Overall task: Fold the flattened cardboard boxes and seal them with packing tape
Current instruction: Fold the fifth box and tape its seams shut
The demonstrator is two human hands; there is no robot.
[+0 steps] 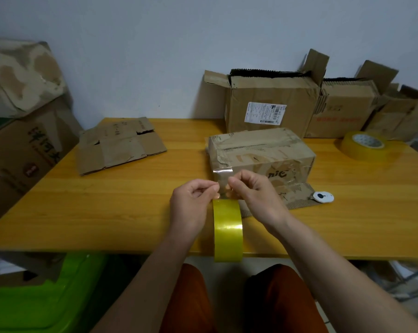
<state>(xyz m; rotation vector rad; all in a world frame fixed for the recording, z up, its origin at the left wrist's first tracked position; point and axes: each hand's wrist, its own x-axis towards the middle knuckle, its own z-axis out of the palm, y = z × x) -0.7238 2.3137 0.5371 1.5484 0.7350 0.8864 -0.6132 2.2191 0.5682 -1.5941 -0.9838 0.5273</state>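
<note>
Both hands meet over the near middle of the desk (107, 212). The left hand (191, 203) and the right hand (253, 191) each have a pinching grip on a clear strip of tape (223, 175), stretched up to the near left corner of the folded box (260, 155). A yellow tape roll (227, 231) stands on edge just below the hands at the desk's front edge; the strip seems to run from it, though the fingers hide the join. The box has one flap lying open on the desk toward the person. A flattened box (119, 145) lies far left, well apart. A second roll (364, 145) sits far right. A small white disc (323, 197) rests beside the open flap.
</note>
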